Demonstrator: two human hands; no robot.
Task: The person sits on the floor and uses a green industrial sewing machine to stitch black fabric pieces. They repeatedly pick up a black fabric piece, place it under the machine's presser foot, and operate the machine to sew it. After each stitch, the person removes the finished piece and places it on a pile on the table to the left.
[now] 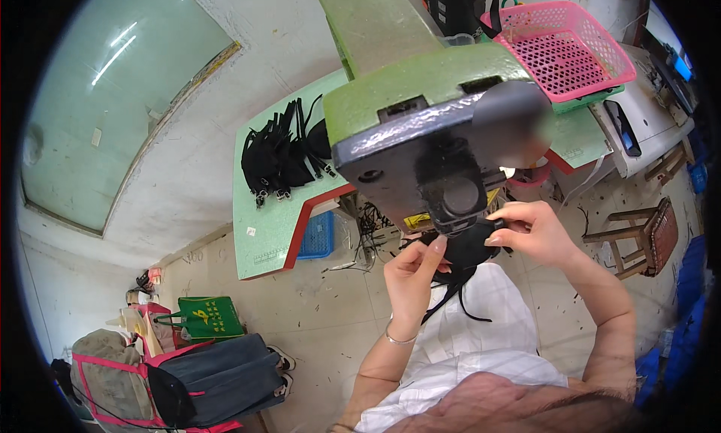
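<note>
Both of my hands hold a black fabric piece (469, 247) with thin straps dangling from it, right beneath the head of a green and black press-like machine (420, 132). My left hand (414, 277) pinches its left side between thumb and fingers, close to the machine's lower tip. At the upper right edge, my right hand (535, 234) grips it with thumb and forefinger. The machine head partly covers the piece, so its full shape is hidden. Over my lap lies white clothing (481, 320).
A heap of black strapped pieces (282, 159) with metal buckles lies on the pale green table (259, 241). Behind on the right stands a pink basket (627, 65); a phone (622, 129) lies nearby. There is a wooden stool (638, 241) at right, and another person (218, 377) at lower left.
</note>
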